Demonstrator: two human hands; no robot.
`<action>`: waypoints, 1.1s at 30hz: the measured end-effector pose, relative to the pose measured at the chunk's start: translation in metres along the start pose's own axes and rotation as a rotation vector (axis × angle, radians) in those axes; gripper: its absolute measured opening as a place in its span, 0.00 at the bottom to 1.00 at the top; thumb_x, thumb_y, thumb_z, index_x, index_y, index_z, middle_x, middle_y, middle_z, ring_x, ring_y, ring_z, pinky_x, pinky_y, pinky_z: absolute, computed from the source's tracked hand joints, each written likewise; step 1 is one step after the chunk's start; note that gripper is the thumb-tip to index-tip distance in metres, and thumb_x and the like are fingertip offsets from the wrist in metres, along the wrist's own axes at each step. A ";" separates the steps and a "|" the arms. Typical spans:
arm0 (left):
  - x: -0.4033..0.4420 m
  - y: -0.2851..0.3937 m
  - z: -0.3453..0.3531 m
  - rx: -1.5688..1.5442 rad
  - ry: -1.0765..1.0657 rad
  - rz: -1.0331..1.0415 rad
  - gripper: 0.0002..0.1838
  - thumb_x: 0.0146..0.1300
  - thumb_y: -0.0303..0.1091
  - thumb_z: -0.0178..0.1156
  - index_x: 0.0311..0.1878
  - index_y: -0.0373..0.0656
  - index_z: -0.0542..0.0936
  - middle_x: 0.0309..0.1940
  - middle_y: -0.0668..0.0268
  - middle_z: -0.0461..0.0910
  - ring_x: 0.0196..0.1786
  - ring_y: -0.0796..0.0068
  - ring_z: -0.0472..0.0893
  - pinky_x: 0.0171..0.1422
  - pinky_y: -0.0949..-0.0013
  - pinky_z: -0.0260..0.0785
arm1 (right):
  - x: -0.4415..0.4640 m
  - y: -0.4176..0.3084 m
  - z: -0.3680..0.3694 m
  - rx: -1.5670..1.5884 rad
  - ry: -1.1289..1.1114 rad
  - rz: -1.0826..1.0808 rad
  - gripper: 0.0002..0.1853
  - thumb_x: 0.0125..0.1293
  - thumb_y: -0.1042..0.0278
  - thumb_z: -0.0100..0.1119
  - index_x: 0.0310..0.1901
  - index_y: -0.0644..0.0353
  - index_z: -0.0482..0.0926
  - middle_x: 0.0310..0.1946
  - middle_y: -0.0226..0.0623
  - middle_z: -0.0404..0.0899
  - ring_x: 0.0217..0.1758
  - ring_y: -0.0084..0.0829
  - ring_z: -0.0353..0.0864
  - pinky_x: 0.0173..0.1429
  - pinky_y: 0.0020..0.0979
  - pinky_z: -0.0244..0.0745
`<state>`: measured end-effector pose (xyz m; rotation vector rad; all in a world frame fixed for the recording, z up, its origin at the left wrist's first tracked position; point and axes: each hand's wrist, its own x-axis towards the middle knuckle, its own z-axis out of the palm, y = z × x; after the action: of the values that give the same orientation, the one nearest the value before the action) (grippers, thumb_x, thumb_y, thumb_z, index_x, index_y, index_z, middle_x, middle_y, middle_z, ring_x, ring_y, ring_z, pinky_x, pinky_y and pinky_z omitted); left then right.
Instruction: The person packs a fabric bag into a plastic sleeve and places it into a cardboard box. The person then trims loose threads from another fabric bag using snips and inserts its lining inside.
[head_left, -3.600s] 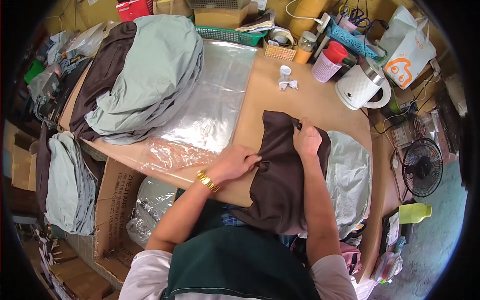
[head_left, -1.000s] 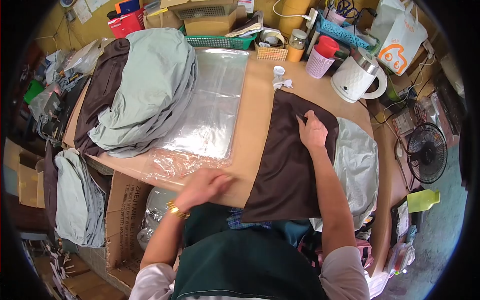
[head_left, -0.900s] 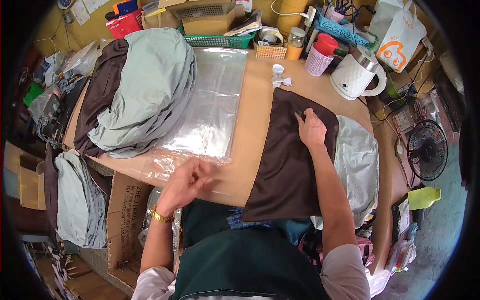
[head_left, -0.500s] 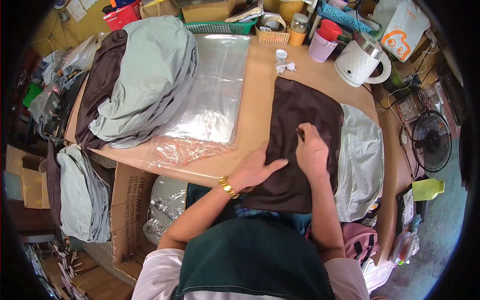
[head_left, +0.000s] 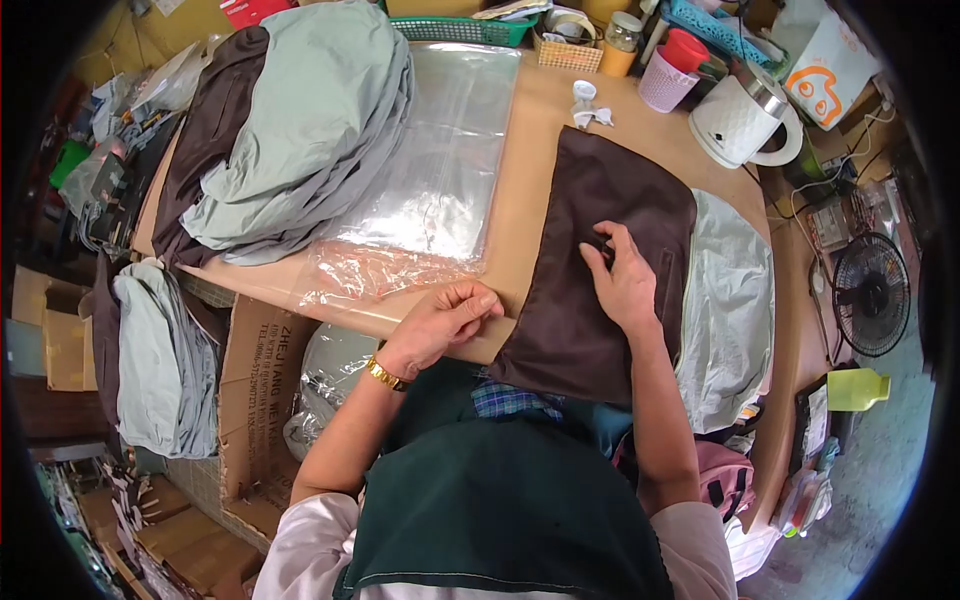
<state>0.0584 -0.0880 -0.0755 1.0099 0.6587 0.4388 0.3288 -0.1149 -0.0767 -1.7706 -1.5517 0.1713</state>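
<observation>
fingers of the left hand (head_left: 445, 318) are drawn together, thumb tip against forefinger, just off the near left edge of the brown cloth (head_left: 565, 300); whether anything fine is pinched there, i cannot tell. fingers of the right hand (head_left: 627, 285) are curled over a small dark tool (head_left: 603, 242), thumb and forefinger tips a little apart around it. the brown cloth lies flat under the right fingers, on the table (head_left: 535, 105), its near end reaching past the table's edge. a pale cloth (head_left: 728, 310) lies to the right of those fingers, along the brown cloth's side. beyond the left fingers are clear plastic sheets (head_left: 440, 170), and farther left a grey-green cloth pile (head_left: 300, 120). well beyond the right fingers stand a white kettle (head_left: 735, 115) and a pink basket (head_left: 665, 82).
</observation>
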 end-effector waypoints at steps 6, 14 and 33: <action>-0.004 0.001 0.006 -0.278 0.176 -0.025 0.13 0.74 0.41 0.54 0.40 0.42 0.81 0.26 0.73 0.79 0.25 0.90 0.74 0.28 0.85 0.65 | -0.020 -0.062 -0.039 -0.060 -0.169 -0.184 0.13 0.55 0.69 0.69 0.43 0.55 0.81 0.39 0.36 0.72 0.36 0.40 0.79 0.39 0.38 0.73; -0.012 -0.002 0.010 -0.155 0.138 0.089 0.13 0.74 0.40 0.54 0.41 0.40 0.81 0.27 0.74 0.79 0.26 0.90 0.75 0.29 0.84 0.68 | -0.033 -0.109 -0.034 -0.114 -0.200 -0.252 0.17 0.49 0.71 0.71 0.38 0.56 0.73 0.33 0.35 0.71 0.28 0.39 0.77 0.35 0.37 0.71; -0.003 -0.012 0.023 0.476 0.456 0.450 0.22 0.66 0.49 0.61 0.44 0.34 0.78 0.27 0.67 0.80 0.28 0.71 0.79 0.36 0.65 0.71 | -0.038 -0.014 -0.005 -0.319 0.044 -0.033 0.27 0.58 0.61 0.69 0.56 0.61 0.71 0.46 0.46 0.75 0.42 0.51 0.80 0.44 0.45 0.76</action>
<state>0.0723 -0.1106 -0.0769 1.5404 0.9734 0.9546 0.3105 -0.1510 -0.0785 -1.9750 -1.6447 -0.1391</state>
